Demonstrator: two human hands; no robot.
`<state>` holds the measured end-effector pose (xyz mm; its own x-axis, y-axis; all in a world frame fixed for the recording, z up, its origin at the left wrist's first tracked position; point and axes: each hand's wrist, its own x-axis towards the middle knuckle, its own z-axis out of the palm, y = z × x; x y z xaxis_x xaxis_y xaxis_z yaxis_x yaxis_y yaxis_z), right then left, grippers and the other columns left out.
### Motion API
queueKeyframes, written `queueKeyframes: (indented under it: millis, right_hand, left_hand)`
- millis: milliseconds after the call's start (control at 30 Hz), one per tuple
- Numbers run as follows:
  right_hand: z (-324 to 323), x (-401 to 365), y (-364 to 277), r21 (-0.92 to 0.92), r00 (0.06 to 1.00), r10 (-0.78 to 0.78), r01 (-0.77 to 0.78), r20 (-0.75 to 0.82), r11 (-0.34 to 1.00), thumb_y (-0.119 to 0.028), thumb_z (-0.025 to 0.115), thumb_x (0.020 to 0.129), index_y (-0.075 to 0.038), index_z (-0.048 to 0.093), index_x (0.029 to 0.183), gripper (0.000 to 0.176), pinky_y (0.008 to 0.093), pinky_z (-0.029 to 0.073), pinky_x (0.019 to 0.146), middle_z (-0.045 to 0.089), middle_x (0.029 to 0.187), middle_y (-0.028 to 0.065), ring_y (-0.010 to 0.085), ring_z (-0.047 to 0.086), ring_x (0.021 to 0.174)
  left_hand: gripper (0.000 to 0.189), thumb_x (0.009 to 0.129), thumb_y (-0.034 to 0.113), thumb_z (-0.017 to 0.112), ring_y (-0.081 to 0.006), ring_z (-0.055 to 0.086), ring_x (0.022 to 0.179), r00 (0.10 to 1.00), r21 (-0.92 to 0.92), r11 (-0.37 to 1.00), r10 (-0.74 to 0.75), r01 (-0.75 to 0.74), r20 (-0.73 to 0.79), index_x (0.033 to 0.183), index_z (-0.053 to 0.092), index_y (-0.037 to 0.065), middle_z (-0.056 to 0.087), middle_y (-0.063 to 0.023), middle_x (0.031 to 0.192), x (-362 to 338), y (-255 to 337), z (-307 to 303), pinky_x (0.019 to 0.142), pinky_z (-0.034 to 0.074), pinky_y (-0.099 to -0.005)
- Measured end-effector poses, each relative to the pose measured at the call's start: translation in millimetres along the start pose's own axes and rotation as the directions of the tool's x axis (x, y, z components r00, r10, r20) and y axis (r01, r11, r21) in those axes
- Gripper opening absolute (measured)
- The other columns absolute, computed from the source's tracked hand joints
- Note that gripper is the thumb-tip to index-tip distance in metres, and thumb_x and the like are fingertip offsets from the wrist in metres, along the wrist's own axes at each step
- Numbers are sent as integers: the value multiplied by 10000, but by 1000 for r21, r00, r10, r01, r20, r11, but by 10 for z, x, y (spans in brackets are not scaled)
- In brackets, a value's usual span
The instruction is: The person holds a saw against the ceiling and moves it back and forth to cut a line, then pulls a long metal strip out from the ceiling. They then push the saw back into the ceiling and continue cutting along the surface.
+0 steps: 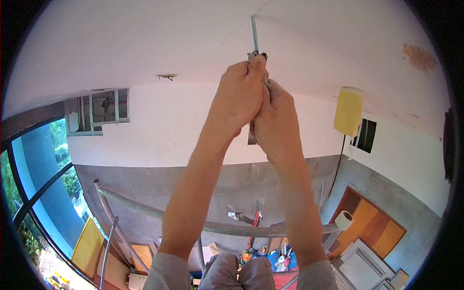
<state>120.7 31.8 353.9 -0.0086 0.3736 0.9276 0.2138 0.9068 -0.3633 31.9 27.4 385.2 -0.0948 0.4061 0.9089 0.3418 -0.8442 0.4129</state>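
left hand (pixel 239 99) and right hand (pixel 275 121) clench one thin metal tool (pixel 254 31) just below the ceiling seam (pixel 227 36), seemingly mid-stroke; next needs steady upward pressure.

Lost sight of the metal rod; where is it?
Head view, top centre: the metal rod rises to the ceiling from the left hand and right hand clasped around it.

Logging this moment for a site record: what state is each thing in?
left hand: raised, shut on the metal tool.
right hand: raised, shut on it too.
metal tool: upright, tip at the ceiling.
tape roll: at the scaffold rail end.
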Motion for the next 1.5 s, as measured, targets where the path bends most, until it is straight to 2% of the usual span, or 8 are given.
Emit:
queueKeyframes:
  millis: [267, 433, 567, 667, 967, 1100, 1333, 1500]
  right_hand:
    - [227, 527, -13, 17, 992, -93, 94, -80, 995, -264, 405, 1002, 79, 562, 891, 393, 477, 475, 684, 621, 790, 262, 396, 628, 738]
    - [76, 71, -23, 34, 1000, 16, -15, -17, 999, -274, 396, 1007, 81, 565, 895, 409, 470, 485, 675, 634, 792, 273, 412, 653, 770]
    - [125, 333, -34, -79, 983, -179, 175, -44, 981, -269, 388, 1011, 86, 572, 915, 411, 465, 488, 659, 642, 783, 270, 399, 656, 733]
    - [143, 632, -193, 116, 998, 60, -59, -4, 992, -291, 402, 1004, 91, 570, 912, 428, 476, 488, 661, 640, 795, 283, 409, 658, 741]
    - [134, 321, 102, 11, 988, -149, 150, -51, 989, -324, 421, 995, 88, 575, 869, 458, 453, 482, 629, 648, 768, 255, 349, 643, 684]
    - [165, 654, -64, 156, 999, 48, -49, 12, 987, -325, 404, 1003, 89, 568, 856, 469, 449, 463, 603, 621, 709, 219, 310, 592, 619]
    - [151, 243, 59, 171, 999, -43, 45, -18, 984, -285, 398, 1009, 95, 565, 863, 441, 440, 460, 620, 617, 722, 207, 293, 581, 633]
    - [301, 647, 72, 209, 998, -65, 66, -12, 976, -276, 393, 1015, 60, 569, 865, 408, 371, 456, 546, 619, 715, 170, 233, 585, 613]
  left_hand:
    - [432, 968, 406, 493, -151, 520, 716, 996, -178, 980, -78, 85, 45, 922, 637, 2, 586, -74, 746, 466, 60, -102, 709, 442, -350]
    - [434, 970, 400, 488, -162, 532, 719, 996, -70, 995, -75, 78, 43, 930, 637, -5, 601, -86, 779, 89, 16, -48, 706, 448, -357]
    - [458, 971, 410, 485, -174, 531, 714, 998, 16, 998, 62, -62, -13, 888, 644, -11, 605, -89, 779, 383, -57, -70, 717, 451, -359]
    - [481, 969, 427, 486, -183, 530, 712, 999, -139, 989, -48, 49, 8, 869, 649, -14, 613, -97, 785, 684, 83, -105, 726, 450, -366]
    - [465, 967, 422, 493, -173, 557, 746, 999, -59, 998, -4, 2, -35, 928, 646, -16, 617, -100, 807, 292, -106, -27, 707, 443, -353]
    - [455, 964, 418, 507, -183, 564, 752, 995, -83, 992, -98, 98, 7, 948, 639, -17, 591, -94, 764, 667, 36, -104, 718, 448, -351]
    - [479, 962, 406, 501, -201, 586, 788, 997, 74, 996, -48, 52, -60, 1021, 633, -51, 621, -138, 802, 204, -79, -36, 777, 464, -378]
    - [518, 954, 443, 509, -221, 604, 834, 993, 81, 990, 119, -119, -1, 1105, 622, -40, 654, -154, 945, 728, -158, -148, 812, 470, -376]
